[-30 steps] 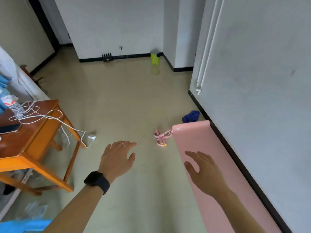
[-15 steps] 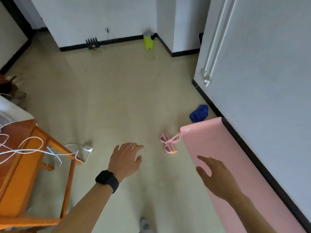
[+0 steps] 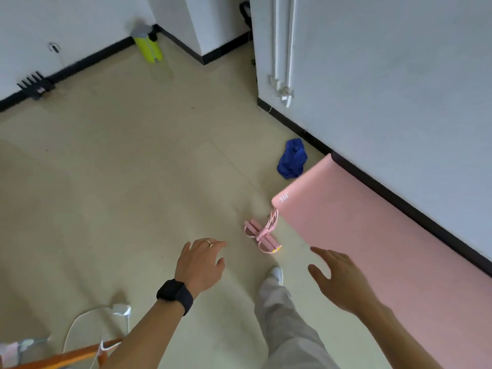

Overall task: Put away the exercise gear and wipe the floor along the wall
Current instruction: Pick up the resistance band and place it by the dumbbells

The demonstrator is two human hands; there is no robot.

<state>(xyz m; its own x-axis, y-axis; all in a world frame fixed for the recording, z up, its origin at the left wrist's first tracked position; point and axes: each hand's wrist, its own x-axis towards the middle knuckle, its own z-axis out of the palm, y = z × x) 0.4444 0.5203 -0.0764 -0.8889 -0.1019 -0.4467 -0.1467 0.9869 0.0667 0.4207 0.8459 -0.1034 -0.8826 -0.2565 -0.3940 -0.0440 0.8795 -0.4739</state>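
Note:
A pink exercise mat lies flat on the floor along the right wall. Beside its near corner sits a coiled pink jump rope with its handles together. A crumpled blue cloth lies on the floor by the wall, just beyond the mat's end. My left hand, with a ring and a black watch on the wrist, hovers empty with relaxed fingers, left of the rope. With fingers spread and nothing in it, my right hand hovers over the mat's near edge.
My leg and white shoe step forward between the hands. A yellow-green bin stands at the far wall corner. A black rack sits by the far baseboard. White pipes run down the right wall. An orange table edge and white cable are at bottom left.
I have walked forward and tilted down: the mat, rope and cloth are nearer, the table has slid almost out of view, and my leg has come into view. Both hands stay empty.

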